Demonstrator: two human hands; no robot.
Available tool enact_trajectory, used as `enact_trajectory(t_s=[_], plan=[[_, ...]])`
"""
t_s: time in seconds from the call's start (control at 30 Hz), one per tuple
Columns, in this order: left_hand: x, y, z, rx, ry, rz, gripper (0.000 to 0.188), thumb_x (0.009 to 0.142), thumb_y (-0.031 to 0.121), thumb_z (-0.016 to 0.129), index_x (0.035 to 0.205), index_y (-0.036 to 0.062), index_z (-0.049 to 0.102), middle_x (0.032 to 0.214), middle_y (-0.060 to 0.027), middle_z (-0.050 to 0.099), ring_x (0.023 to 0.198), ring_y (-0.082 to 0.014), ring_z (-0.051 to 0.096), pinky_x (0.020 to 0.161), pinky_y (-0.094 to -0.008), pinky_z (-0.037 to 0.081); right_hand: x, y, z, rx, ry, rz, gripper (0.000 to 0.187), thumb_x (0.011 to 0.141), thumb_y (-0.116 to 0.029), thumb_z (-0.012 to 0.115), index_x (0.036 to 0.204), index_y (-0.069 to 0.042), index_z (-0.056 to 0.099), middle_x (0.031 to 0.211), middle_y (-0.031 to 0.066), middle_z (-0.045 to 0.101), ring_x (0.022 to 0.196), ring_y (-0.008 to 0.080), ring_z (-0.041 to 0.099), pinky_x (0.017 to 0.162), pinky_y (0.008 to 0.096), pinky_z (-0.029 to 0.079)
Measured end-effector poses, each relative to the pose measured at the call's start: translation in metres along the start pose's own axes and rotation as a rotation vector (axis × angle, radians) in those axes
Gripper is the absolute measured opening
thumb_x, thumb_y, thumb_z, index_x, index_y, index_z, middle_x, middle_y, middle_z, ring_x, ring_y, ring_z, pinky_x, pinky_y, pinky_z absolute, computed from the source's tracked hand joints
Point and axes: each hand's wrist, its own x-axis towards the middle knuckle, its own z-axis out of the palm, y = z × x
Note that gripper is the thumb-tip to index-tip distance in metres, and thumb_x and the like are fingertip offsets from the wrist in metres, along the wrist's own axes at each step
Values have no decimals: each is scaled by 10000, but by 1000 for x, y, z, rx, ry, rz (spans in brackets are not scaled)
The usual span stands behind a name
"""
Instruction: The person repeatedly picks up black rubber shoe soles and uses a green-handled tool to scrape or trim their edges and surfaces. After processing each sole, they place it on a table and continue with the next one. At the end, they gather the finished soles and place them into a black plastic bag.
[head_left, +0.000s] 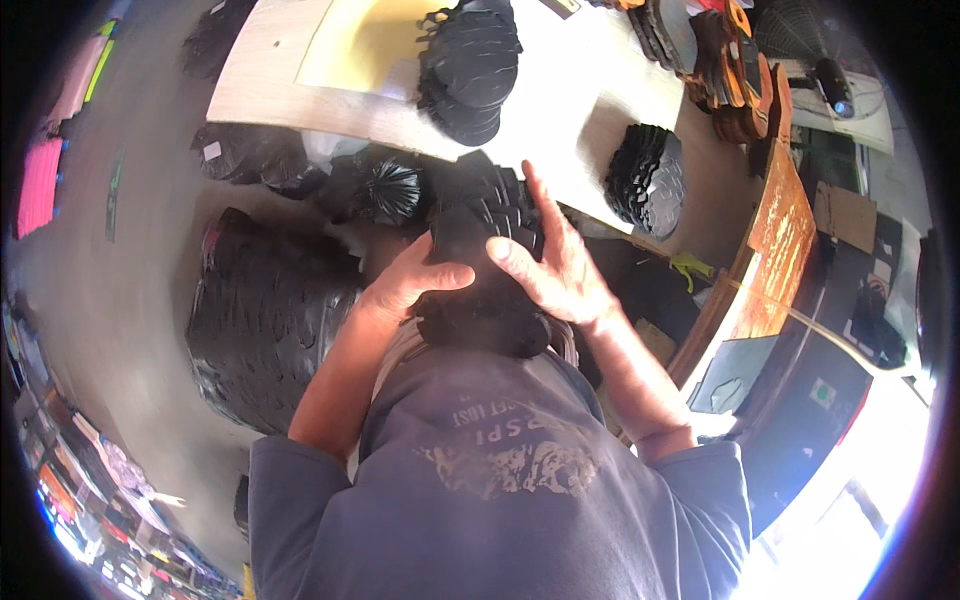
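Note:
A stack of thin black sole-shaped pieces [468, 232] rests over my lap, between my two hands and just off the near edge of the table. Its pieces fan out unevenly toward the far end. My left hand [412, 282] grips the left side, thumb lying across the top and the other fingers hidden. On the other side my right hand [562, 270] holds the stack, its thumb on top and a forefinger stretched up along the edge. More dark material lies below the stack against my shirt; its shape is hard to make out.
The pale table [570, 95] bears a taller pile of black pieces [472, 70] and a smaller pile [650, 180] at right. Black plastic bags [385, 188] sit under its left edge. A large wrapped black bundle [265, 315] stands left. A wooden board [782, 245] rises at right.

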Motion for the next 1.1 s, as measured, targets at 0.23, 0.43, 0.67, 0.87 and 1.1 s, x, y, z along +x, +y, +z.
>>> enact_trajectory(t_s=[0.23, 0.43, 0.67, 0.87, 1.1], plan=[[29, -8, 14, -91, 17, -67, 515, 877, 160, 791, 1325, -5, 598, 1209, -75, 687, 1114, -195, 645, 1007, -341, 498, -21, 52, 1, 160, 15, -69, 1272, 871, -509, 795, 1623, -26, -111, 1631, 309, 241, 1532, 367, 242, 1237, 453, 228], [79, -10, 35, -33, 22, 27, 538, 876, 141, 793, 1349, 3, 576, 1257, -84, 667, 1157, -210, 628, 1019, -363, 496, -24, 72, -40, 202, 15, 210, 1188, 747, -388, 940, 1608, -6, 217, 1478, 189, 516, 1386, 251, 474, 1167, 402, 365], [188, -24, 36, -22, -10, 128, 555, 954, 223, 734, 1417, 4, 520, 1325, -91, 628, 1211, -197, 589, 1051, -355, 469, 16, 75, -98, -327, 375, 187, 953, 696, -350, 916, 1424, 79, 476, 1210, 242, 695, 1150, 343, 678, 1019, 390, 513], [217, -55, 26, 266, 500, 207, 687, 1027, 293, 646, 1541, -62, 360, 1467, -167, 543, 1314, -192, 518, 1112, -347, 412, 70, 77, -96, -628, 416, 216, 967, 727, -361, 872, 1457, 88, 425, 1288, 294, 631, 1160, 387, 664, 1003, 411, 532], [228, -69, 12, 234, 559, 231, 574, 1070, 252, 564, 1497, -99, 411, 1422, -132, 577, 1286, -177, 545, 1105, -294, 400, 123, 116, -80, -709, 317, 188, 976, 735, -364, 873, 1468, 70, 397, 1275, 267, 616, 1148, 390, 658, 992, 420, 531]])
